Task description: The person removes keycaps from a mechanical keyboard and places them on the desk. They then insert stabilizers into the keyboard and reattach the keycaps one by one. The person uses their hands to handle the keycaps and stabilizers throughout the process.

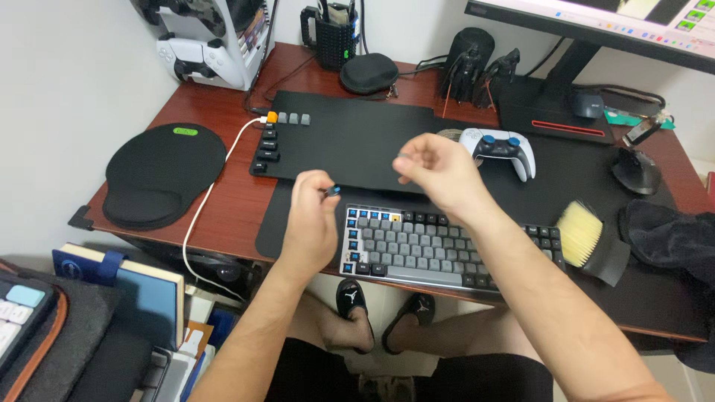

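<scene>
My left hand [311,216] is raised over the left end of a grey and blue mechanical keyboard [417,246] and pinches a small blue keycap [334,191] between thumb and fingers. My right hand [432,170] hovers above the keyboard's top edge with its fingertips pinched on something small and thin, too small to make out. Several loose keycaps [269,141], one of them orange, lie in a row and a column on the black mat [350,145] at the far left.
A black mouse pad with wrist rest [160,175] lies at the left, crossed by a white cable [205,208]. A white game controller [500,149], a yellow-bristled brush [588,242], a dark cloth [674,238] and a monitor stand [555,112] fill the right.
</scene>
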